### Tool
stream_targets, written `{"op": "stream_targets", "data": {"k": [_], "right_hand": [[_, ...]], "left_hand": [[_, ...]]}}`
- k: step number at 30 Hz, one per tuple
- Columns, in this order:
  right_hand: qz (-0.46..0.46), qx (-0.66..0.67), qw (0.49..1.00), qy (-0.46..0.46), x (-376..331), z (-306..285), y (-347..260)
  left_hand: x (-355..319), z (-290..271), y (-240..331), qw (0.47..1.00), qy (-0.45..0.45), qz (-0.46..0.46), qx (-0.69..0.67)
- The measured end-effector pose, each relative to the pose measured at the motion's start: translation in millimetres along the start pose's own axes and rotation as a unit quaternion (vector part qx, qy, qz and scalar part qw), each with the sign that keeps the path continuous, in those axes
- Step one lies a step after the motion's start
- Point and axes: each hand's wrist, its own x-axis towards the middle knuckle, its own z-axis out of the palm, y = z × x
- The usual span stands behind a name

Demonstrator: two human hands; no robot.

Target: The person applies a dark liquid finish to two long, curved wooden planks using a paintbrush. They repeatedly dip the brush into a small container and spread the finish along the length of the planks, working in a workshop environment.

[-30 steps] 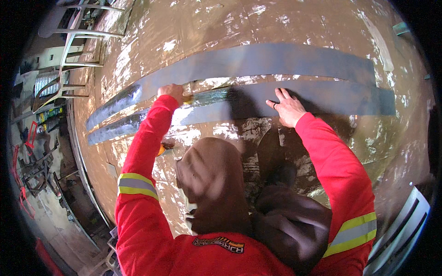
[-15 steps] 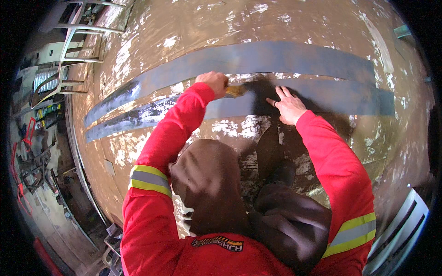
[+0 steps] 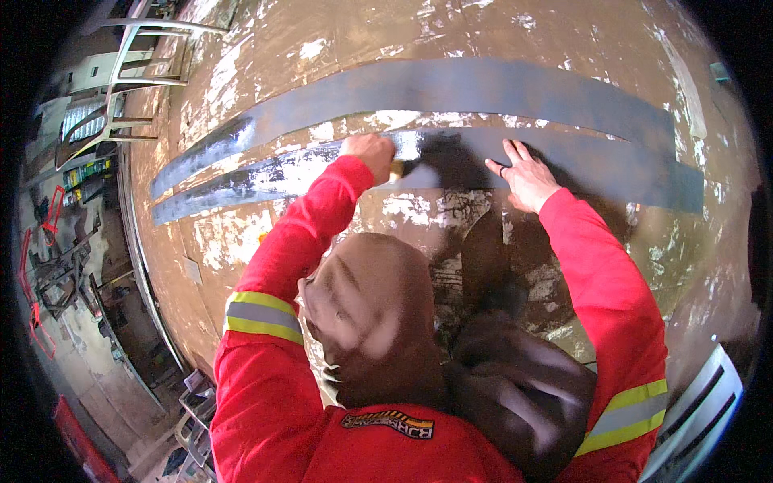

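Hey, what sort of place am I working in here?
Probably a workshop, judging by the two long flat grey strips on a brown surface with white patches, the jumble of thin dark frames off to the left, and the red sleeves with yellow-and-silver bands.

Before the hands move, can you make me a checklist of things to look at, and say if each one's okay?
1. Left hand gripping the yellowish tool: ok, fingers closed.
2. Right hand on the lower strip: ok, fingers spread.
3. Both hands off the upper strip: ok, both look clear of it.
4. Lower strip equally shiny all along: not ok, shiny toward the left, duller toward the right.
5. Whether the shine is wetness or just light: cannot tell.
6. Tool's full shape: cannot tell, the hand hides most.
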Motion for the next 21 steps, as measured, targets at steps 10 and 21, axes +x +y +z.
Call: {"op": "stream_targets", "data": {"k": [10,21], "right_hand": [[-0.012,0.025,0.998,-0.063,3.1,-12.3,5.9],[-0.012,0.005,1.000,-0.028,6.2,-5.0,4.2]], "left_hand": [[2.0,10.0,0.9,0.993,0.036,-0.033,-0.105],[-9.8,4.1,16.6,0.996,-0.014,-0.025,0.083]]}}
